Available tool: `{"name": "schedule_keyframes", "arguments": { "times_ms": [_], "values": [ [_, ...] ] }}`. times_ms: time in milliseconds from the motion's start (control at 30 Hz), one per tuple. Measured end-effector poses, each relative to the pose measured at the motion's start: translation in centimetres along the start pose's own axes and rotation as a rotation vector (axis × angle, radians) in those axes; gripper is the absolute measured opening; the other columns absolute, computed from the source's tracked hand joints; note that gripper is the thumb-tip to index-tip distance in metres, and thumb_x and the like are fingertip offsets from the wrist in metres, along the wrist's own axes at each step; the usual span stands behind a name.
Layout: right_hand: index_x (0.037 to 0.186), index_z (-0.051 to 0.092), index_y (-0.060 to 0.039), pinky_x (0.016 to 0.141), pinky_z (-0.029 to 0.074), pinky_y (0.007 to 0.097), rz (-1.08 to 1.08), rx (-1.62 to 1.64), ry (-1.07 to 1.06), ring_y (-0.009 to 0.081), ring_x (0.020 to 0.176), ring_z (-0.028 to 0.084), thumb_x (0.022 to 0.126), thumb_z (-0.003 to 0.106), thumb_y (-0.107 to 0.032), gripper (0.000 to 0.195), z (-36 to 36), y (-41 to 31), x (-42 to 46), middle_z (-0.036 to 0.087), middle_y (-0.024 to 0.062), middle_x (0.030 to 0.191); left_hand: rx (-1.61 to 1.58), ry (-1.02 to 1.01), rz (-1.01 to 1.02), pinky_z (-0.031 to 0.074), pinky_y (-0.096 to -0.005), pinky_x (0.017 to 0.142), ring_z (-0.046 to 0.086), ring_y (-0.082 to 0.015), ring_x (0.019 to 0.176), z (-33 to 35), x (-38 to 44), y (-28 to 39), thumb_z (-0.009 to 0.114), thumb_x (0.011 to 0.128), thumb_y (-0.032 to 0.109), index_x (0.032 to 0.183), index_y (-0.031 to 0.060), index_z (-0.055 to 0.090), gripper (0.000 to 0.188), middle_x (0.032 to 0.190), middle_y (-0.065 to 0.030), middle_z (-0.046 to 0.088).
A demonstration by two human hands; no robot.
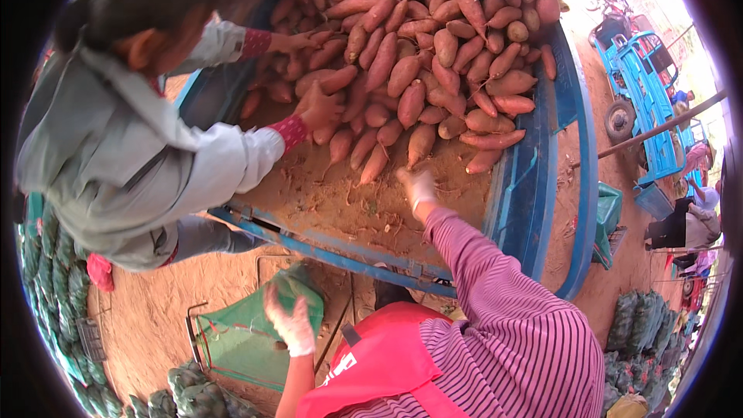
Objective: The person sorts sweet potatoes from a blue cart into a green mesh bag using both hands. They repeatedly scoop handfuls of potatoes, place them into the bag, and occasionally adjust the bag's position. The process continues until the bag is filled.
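A heap of sweet potatoes [383, 69] lies on the soil-covered bed [325, 209] of a blue cargo vehicle. My right hand [419, 188], in a pale glove, reaches over the bed just below the lower tip of one sweet potato [421, 145]; whether the fingers touch it is unclear. My left hand [292, 316], also gloved, is raised with fingers apart and nothing in it, above a green mesh bag [255, 337] held open on a metal frame [194, 337]. A co-worker's two hands [318, 109] rest on sweet potatoes at the heap's left side.
The co-worker [133, 145] stands at the left, close to the bed's blue rim [325, 252]. Filled mesh sacks [58, 278] line the ground at left, with more [638, 325] at lower right. A blue three-wheeled cart [644, 110] and people stand farther right.
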State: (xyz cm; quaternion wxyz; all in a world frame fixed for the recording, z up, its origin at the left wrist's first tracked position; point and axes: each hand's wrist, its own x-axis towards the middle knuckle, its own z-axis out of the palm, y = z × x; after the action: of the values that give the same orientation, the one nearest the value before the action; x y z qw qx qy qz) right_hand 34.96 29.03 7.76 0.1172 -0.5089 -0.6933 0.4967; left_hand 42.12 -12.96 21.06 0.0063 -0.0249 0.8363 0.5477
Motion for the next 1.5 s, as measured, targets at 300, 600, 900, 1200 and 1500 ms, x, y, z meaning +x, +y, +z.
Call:
{"name": "schedule_keyframes", "arguments": {
  "times_ms": [300,600,900,1200,1500],
  "values": [
    [0.146,0.042,0.0111,0.108,0.047,0.0425,0.285,0.107,0.143,0.0346,0.129,0.059,0.068,0.092,-0.041,0.106,0.7,0.6,16.9,0.057,0.0288,0.141,0.463,-0.495,0.075,0.042,-0.0464,0.112,0.051,-0.0422,0.133,24.9,21.5,1.0,0.078,0.084,0.041,0.149,-0.0007,0.045,0.084,0.142,-0.0286,0.054],
    [0.131,0.062,-0.0037,0.105,0.050,0.0432,0.561,1.096,-0.415,0.0286,0.118,0.062,0.098,0.065,-0.028,0.041,-2.4,5.8,9.8,0.063,0.0126,0.132,0.625,-0.537,-0.169,0.051,-0.0407,0.104,0.063,-0.0338,0.123,35.0,29.5,-0.1,0.088,0.072,0.039,0.135,-0.0106,0.051,0.089,0.137,-0.0245,0.060],
    [0.138,0.055,-0.0098,0.106,0.052,0.0391,0.517,1.554,-0.440,0.0258,0.119,0.062,0.087,0.079,-0.049,0.069,1.9,1.5,6.0,0.064,0.0096,0.133,-0.861,-0.811,-0.446,0.041,-0.0372,0.112,0.054,-0.0196,0.127,33.7,29.9,-4.1,0.069,0.093,0.026,0.127,0.0068,0.062,0.039,0.128,-0.0045,0.063],
    [0.147,0.048,-0.0123,0.112,0.046,0.0441,0.472,1.555,-0.532,0.0260,0.127,0.056,0.091,0.067,-0.065,0.079,2.6,0.6,7.8,0.057,0.0079,0.142,-0.337,-0.819,-0.322,0.048,-0.0345,0.106,0.057,-0.0225,0.124,39.6,28.9,1.2,0.089,0.078,0.025,0.153,-0.0071,0.034,0.098,0.132,-0.0179,0.060],
    [0.136,0.057,-0.0059,0.108,0.048,0.0406,0.408,1.031,-0.534,0.0231,0.121,0.058,0.096,0.072,-0.041,0.056,0.7,2.2,8.2,0.063,0.0076,0.132,-0.424,-0.881,-0.384,0.051,-0.0348,0.102,0.063,-0.0224,0.118,38.1,24.4,-0.4,0.095,0.069,0.024,0.157,0.0023,0.036,0.108,0.135,-0.0168,0.063]
  ]
}}
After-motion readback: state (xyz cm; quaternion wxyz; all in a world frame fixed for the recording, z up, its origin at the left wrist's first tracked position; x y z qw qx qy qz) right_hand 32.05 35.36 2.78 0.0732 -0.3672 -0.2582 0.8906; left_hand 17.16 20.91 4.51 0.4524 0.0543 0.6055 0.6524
